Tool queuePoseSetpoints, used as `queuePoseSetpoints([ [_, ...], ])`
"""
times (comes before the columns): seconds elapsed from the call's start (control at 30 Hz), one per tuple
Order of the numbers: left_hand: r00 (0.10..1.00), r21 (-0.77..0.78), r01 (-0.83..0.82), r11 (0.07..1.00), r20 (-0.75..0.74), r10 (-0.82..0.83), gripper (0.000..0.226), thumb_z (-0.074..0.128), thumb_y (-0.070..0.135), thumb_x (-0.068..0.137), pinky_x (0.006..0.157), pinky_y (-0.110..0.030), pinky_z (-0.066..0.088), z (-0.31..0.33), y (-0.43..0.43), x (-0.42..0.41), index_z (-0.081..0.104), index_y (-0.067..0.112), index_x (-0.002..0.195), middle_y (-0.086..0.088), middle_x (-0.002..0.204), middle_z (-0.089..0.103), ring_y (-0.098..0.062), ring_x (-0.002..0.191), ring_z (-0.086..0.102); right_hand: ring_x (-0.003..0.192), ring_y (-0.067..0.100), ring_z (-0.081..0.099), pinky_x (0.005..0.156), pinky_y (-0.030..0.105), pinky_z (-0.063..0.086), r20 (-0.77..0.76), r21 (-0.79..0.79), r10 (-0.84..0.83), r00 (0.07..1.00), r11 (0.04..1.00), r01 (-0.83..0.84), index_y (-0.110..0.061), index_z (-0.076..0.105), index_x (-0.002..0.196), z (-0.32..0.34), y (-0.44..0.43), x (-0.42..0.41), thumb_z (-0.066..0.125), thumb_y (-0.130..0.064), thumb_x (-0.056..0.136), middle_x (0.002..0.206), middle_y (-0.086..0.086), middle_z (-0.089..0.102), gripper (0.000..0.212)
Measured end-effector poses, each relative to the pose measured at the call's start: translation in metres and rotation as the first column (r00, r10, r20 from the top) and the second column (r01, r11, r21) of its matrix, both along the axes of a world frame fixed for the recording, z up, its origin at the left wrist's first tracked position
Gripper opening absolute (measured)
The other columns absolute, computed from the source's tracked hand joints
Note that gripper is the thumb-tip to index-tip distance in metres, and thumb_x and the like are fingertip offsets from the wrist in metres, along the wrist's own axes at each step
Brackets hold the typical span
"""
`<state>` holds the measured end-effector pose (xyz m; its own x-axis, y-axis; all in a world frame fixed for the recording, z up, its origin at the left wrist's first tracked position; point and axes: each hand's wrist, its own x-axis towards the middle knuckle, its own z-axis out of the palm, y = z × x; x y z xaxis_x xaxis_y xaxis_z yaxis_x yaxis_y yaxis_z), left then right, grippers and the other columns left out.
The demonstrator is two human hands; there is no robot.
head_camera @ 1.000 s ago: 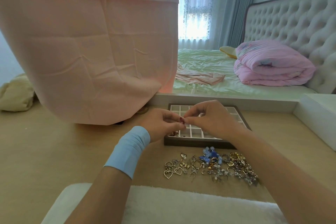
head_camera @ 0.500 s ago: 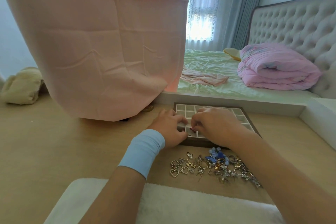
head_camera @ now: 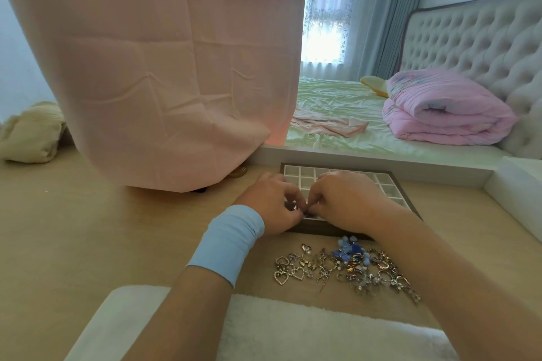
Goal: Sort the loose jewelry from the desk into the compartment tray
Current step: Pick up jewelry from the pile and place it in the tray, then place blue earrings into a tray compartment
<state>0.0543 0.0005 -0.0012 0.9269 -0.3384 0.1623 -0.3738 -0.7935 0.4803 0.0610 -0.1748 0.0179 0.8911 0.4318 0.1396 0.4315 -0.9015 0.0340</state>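
Pink cloth [head_camera: 176, 67] blocks desk [head_camera: 88, 228] rear-left; desk left bare, passable.

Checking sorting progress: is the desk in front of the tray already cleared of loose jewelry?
No, a pile of loose jewelry lies on the desk in front of the tray.

Both hands, left hand [head_camera: 274, 202] and right hand [head_camera: 346, 199], have lowered onto the tray's [head_camera: 399, 184] near-left compartments.

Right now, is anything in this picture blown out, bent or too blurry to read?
In the head view, the bright curtained window is blown out; wide-angle distortion bows the tufted grey headboard; the heap of loose metal jewelry is sharp but too small to read clearly.
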Motion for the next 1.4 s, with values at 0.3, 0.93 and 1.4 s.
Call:
queuePoseSetpoints([
  [0.3, 1.000, 0.100, 0.015, 0.995, 0.005, -0.015, 0.015, 0.061, 0.038, 0.085, 0.101, -0.038, 0.041, -0.001, -0.005, 0.000, 0.073, 0.045, 0.092, 0.015, 0.101, 0.048, -0.010, 0.107, 0.041, 0.095, 0.008, 0.059, 0.087, 0.033, 0.054, -0.151, 0.167, 0.015, 0.988, 0.986, 0.010, -0.039, 0.072, 0.104, 0.005, -0.014, -0.005, 0.054, -0.032, 0.099, 0.102, -0.018, 0.060, 0.020],
  [0.93, 0.963, 0.317, 0.189, 0.930, -0.244, -0.112, 0.013, 0.069, 0.044, 0.080, 0.080, -0.034, 0.058, 0.028, -0.060, -0.033, 0.074, 0.042, 0.092, 0.017, 0.086, 0.067, -0.013, 0.085, 0.065, 0.071, 0.000, 0.061, 0.067, 0.023, 0.054, -0.403, 0.052, -0.021, 0.915, 0.998, 0.046, -0.038, 0.080, 0.093, 0.025, -0.058, -0.045, 0.082, -0.032, 0.080, 0.082, -0.018, 0.071, 0.014],
  [1.4, 0.945, -0.044, 0.166, 0.985, -0.279, -0.172, 0.026, 0.078, 0.035, 0.077, 0.070, -0.026, 0.051, 0.024, -0.050, -0.021, 0.064, 0.033, 0.098, 0.017, 0.080, 0.071, 0.000, 0.067, 0.060, 0.061, 0.015, 0.075, 0.054, 0.025, 0.053, -0.464, 0.471, 0.144, 0.874, 0.876, 0.106, -0.015, 0.071, 0.090, 0.033, -0.074, -0.038, 0.069, -0.018, 0.093, 0.086, -0.001, 0.077, 0.005],
])
